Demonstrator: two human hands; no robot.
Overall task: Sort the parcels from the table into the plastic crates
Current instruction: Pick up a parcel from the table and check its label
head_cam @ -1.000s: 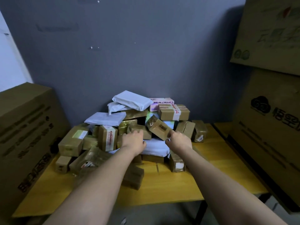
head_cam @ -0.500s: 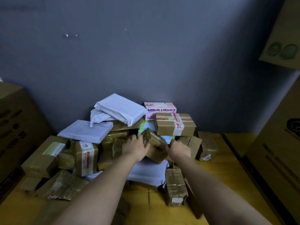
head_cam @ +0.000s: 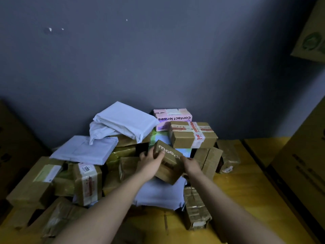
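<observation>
A heap of parcels lies on the yellow wooden table (head_cam: 246, 199) against the grey wall. In the middle of the heap both hands hold a small brown box with white lettering (head_cam: 169, 160), tilted. My left hand (head_cam: 149, 162) grips its left end with the thumb on top. My right hand (head_cam: 192, 165) holds its right side. Around it lie a taped brown box (head_cam: 193, 134), a pink "Contact lenses" box (head_cam: 173, 117), white mailer bags (head_cam: 123, 120) and a box labelled 1205 (head_cam: 88, 184). No plastic crate is in view.
Large cardboard cartons stand at the right (head_cam: 302, 164) and at the left edge (head_cam: 12, 147). Another carton (head_cam: 313, 32) sits high at the top right. A taped brown parcel (head_cam: 196, 210) lies near the table's front, beside a flat white mailer (head_cam: 160, 194).
My head has come closer to the heap. Both hands have closed on the small brown box, which now sits turned and slightly raised between them.
</observation>
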